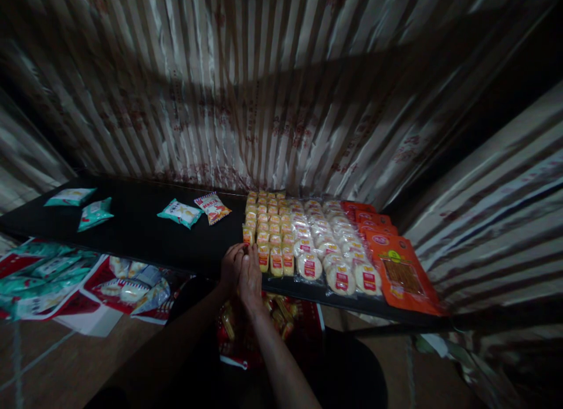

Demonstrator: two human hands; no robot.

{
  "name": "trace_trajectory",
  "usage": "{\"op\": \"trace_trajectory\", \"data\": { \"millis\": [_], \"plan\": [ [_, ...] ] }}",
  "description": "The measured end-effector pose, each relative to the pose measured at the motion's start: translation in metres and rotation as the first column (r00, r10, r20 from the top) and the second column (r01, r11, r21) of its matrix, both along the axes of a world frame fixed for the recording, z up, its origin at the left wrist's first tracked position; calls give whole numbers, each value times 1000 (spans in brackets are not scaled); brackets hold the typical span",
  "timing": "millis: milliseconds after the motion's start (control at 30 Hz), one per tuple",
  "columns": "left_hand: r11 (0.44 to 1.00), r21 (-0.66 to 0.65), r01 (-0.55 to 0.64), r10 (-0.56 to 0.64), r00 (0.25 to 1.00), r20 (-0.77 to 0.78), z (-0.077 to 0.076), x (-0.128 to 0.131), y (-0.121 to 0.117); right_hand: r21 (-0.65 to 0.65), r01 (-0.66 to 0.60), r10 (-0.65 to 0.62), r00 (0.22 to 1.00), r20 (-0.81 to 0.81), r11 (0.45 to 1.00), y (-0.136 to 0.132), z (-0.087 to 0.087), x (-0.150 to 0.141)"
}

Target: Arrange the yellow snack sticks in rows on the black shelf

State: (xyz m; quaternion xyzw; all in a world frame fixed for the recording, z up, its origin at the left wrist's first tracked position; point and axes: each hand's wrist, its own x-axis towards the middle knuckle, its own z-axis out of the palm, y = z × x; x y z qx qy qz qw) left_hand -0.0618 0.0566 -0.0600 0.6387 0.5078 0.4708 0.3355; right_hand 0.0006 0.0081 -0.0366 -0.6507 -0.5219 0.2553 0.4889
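Observation:
My left hand [231,268] and my right hand [250,275] are together at the front edge of a black shelf board, fingers closed and touching. A small yellow snack packet [248,235] with a red label shows just beyond my fingertips, pinched at its near end. It is at the left side of tight rows of matching yellow snack packets [275,240]. My fingers partly cover the near end of the leftmost row. To the right lie overlapping rows of round white crackers in clear wrappers [309,266], red labels facing up.
Orange snack bags [398,268] overlap at the board's right end. Teal snack bags [180,212] and a white-and-red bag [213,208] lie on the black board [132,233]. Beneath are a red box of yellow packets [281,318] and boxes of bags [48,280]. Striped sheeting [246,104] hangs behind.

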Motion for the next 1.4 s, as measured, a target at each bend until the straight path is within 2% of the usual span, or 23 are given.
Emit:
{"op": "trace_trajectory", "data": {
  "millis": [133,200,367,733,1000,1200,1400],
  "plan": [
    [999,22,-32,32,999,8,-1,19,-14,20,0,-1,1000,31,1000,0,-1,1],
    [994,47,-98,98,995,10,-2,37,-26,13,5,-6,999,39,1000,0,-2,1],
    [997,42,-57,59,997,-56,0,61,-43,5,10,-10,1000,21,1000,2,-5,0],
    [996,43,-81,88,981,-175,2,64,-39,-46,-33,35,998,43,998,5,-2,2],
    [992,34,-119,124,952,-281,11,67,-38,-74,-67,73,994,78,995,6,0,2],
    [992,81,-92,107,974,-200,10,59,-34,-36,-76,78,995,61,996,7,-1,2],
    [998,33,-62,65,994,-85,12,59,-36,-8,-55,55,996,66,998,7,-3,2]
  ]
}}
